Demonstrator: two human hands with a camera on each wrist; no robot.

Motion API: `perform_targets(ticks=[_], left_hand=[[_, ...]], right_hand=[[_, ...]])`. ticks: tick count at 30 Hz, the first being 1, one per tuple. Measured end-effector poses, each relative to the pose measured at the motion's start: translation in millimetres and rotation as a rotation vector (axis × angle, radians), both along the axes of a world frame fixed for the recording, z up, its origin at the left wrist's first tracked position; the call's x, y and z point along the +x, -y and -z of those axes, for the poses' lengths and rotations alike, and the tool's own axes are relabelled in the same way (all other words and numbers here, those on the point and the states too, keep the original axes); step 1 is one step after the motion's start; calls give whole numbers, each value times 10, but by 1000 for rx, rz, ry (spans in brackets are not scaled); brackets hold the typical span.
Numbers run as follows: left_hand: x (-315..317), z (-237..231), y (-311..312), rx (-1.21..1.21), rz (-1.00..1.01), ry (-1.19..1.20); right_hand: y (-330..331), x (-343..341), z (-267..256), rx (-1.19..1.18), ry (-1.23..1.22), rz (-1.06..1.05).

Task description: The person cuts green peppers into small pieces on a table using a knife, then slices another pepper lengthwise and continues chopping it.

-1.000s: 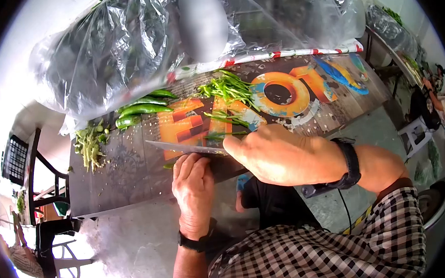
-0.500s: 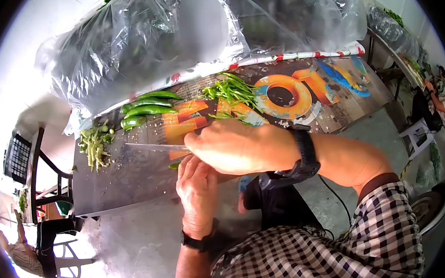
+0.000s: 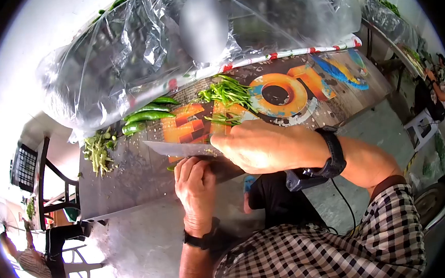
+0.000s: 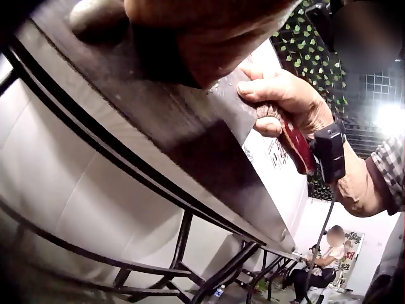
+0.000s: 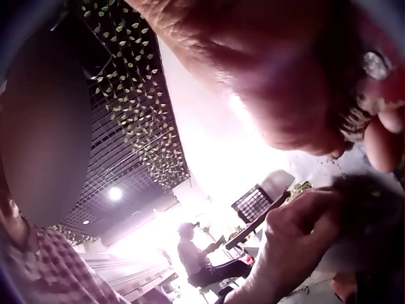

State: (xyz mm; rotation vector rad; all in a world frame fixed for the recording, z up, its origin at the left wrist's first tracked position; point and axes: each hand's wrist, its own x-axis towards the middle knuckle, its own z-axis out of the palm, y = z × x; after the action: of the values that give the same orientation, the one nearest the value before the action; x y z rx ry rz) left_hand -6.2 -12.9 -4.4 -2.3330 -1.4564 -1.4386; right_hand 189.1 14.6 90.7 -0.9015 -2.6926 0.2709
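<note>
My right hand (image 3: pixel 269 146) grips the knife, its blade (image 3: pixel 177 149) pointing left over the table beside my left fingers. The red handle (image 4: pixel 296 145) shows under that hand in the left wrist view. With bent fingers, my left hand (image 3: pixel 196 192) holds a green pepper down near the table's front edge; only its tip (image 3: pixel 171 168) shows. Whole green peppers (image 3: pixel 148 115) lie behind the blade. Sliced green strips (image 3: pixel 227 92) are heaped at the middle, a few more (image 3: pixel 225 119) nearer my right hand. Pale cores and stems (image 3: pixel 98 153) lie at the left.
Large clear plastic bags (image 3: pixel 124 58) line the back of the printed table (image 3: pixel 117 190). A black crate (image 3: pixel 24 167) stands at far left, near a seated person (image 3: pixel 40 260). Another person (image 3: pixel 438 87) sits at far right by a white stool (image 3: pixel 420 127).
My right hand and the knife swung left over my left fingers, then came back right. The blade now shows more of its flat side. My left hand has stayed nearly in place.
</note>
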Motion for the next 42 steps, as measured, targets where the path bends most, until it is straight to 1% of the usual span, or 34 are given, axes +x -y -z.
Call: perform_targets(ticks=[3, 4, 7, 8, 10, 12, 13, 16, 19, 22, 27, 32, 36, 42], left_hand=[[-26, 26, -20, 9, 10, -33], [-40, 25, -29, 10, 18, -45], [-123, -60, 33, 43, 22, 27], [-186, -71, 30, 93, -41, -16], [-186, -261, 49, 23, -58, -45], [-234, -144, -47, -58, -32, -88], [-261, -108, -64, -34, -29, -150], [-269, -73, -83, -25, -18, -134], [-250, -74, -60, -43, -17, -97], [-238, -57, -61, -49, -30, -79], [-227, -56, -66, -23, -46, -89], [-236, -45, -63, 7, -53, -125], [-243, -36, -68, -11, -42, -119], [-236, -47, -54, -33, -54, -133]], right_hand=[[-48, 7, -41, -42, 7, -22], [-43, 5, -30, -8, 22, -21], [-33, 5, -33, 66, 54, -19], [2, 10, -70, 66, 49, -15], [33, 3, -63, 60, 54, -15], [16, -18, -45, 67, 71, -22], [-2, -22, -33, 49, 62, -7], [-26, 10, -6, -29, 48, 59], [-41, 83, -109, -114, 59, 146], [-39, 142, -57, -39, -27, 150], [59, 25, -132, -27, 30, 100], [33, -14, -67, 28, 49, 61], [27, -30, -39, 49, 51, 74], [43, -44, -92, 124, 127, 45]])
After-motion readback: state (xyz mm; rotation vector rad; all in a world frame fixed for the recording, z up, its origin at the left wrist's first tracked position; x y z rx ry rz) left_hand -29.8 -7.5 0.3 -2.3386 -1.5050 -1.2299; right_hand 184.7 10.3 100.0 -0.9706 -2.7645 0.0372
